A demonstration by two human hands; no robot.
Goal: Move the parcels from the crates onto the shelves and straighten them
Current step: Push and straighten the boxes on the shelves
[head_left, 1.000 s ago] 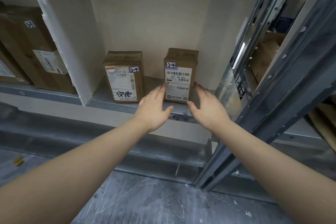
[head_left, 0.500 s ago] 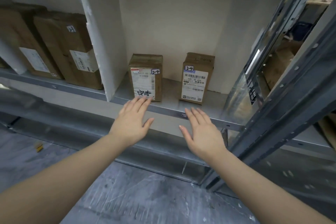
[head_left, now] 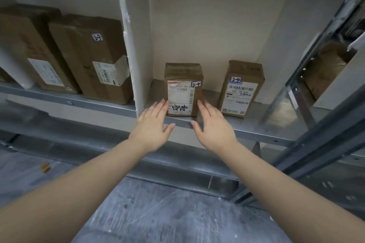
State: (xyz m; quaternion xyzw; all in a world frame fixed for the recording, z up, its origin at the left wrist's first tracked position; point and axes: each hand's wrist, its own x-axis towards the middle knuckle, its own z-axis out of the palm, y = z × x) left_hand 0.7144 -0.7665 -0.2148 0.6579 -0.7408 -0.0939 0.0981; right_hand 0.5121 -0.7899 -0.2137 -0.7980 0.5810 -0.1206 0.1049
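Two upright brown parcels (head_left: 182, 89) (head_left: 242, 89), shelf (head_left: 256, 126)

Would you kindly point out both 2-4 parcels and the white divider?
left 2-4 parcel (head_left: 180, 94): head view, front label.
right 2-4 parcel (head_left: 240, 97): head view, barcode label.
white divider (head_left: 136, 45): head view, its white face.

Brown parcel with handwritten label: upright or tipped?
Upright. The brown cardboard parcel stands on end on the grey metal shelf, label facing out.

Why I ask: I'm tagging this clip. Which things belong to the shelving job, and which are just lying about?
Job: left parcel, flanked by open left hand and right hand; right parcel; shelf under both.
Lying about: two bigger boxes in the next bay; yellow scrap on the floor; box behind the frame.
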